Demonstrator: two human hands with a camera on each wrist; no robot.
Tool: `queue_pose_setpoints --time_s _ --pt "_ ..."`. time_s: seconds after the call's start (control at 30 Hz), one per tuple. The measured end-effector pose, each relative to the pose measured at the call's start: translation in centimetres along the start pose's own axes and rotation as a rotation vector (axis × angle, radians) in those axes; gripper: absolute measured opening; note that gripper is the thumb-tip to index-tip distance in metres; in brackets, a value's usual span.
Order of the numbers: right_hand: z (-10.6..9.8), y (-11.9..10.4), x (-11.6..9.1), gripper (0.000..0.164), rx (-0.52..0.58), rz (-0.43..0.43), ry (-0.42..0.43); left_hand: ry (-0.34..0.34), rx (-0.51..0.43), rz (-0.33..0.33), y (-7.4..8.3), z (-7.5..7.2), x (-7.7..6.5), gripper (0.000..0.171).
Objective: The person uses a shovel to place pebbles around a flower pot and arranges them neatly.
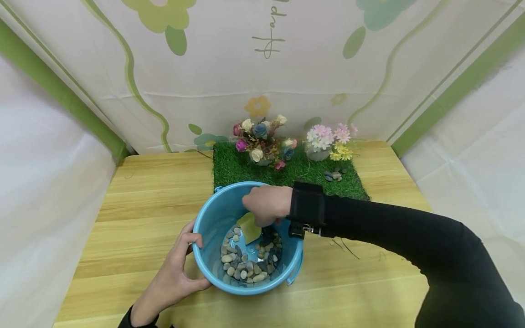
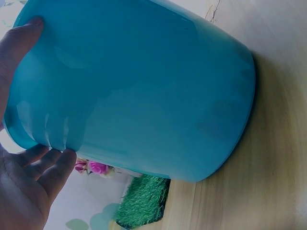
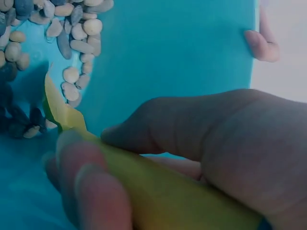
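Observation:
A light blue bucket (image 1: 207,269) stands on the wooden table, its floor partly covered by pebbles (image 1: 244,269) in grey, white and brown. My left hand (image 1: 174,273) holds the bucket's left side, with fingertips over the rim and the thumb low on the outer wall. In the left wrist view, the bucket's smooth outer wall (image 2: 144,91) fills most of the picture. My right hand (image 1: 268,202) is inside the bucket and grips the yellow handle of a small shovel (image 3: 158,187). Its yellow blade (image 1: 249,228) points down beside the pebbles.
Behind the bucket lies a green artificial grass mat (image 1: 229,164). On it stand a pot of mixed roses (image 1: 262,143), a pot of pink, white and yellow flowers (image 1: 328,141) and several small stones (image 1: 334,175). A printed white curtain (image 1: 229,59) hangs at the back.

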State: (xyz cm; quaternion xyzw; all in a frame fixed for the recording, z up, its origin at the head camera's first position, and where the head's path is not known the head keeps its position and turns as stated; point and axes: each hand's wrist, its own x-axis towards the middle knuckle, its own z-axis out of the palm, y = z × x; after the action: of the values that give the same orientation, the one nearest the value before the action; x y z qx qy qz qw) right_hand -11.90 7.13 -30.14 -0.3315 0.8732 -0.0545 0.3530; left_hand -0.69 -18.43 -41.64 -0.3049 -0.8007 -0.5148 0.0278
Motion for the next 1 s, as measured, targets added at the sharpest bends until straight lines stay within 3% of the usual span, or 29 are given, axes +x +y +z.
queue_pose_setpoints --time_s 0.33,0.6,1.0 --pt "0.4 0.1 0.9 0.020 0.053 0.068 -0.087 0.006 -0.009 0.005 0.0 -0.1 0.0 0.073" --pt "0.6 0.3 1.2 0.004 0.115 0.067 -0.103 0.002 -0.005 0.005 0.0 -0.1 0.0 0.073" --pt "1.0 0.7 1.4 0.027 0.189 0.022 -0.107 -0.004 -0.011 0.001 -0.1 0.0 0.0 0.072"
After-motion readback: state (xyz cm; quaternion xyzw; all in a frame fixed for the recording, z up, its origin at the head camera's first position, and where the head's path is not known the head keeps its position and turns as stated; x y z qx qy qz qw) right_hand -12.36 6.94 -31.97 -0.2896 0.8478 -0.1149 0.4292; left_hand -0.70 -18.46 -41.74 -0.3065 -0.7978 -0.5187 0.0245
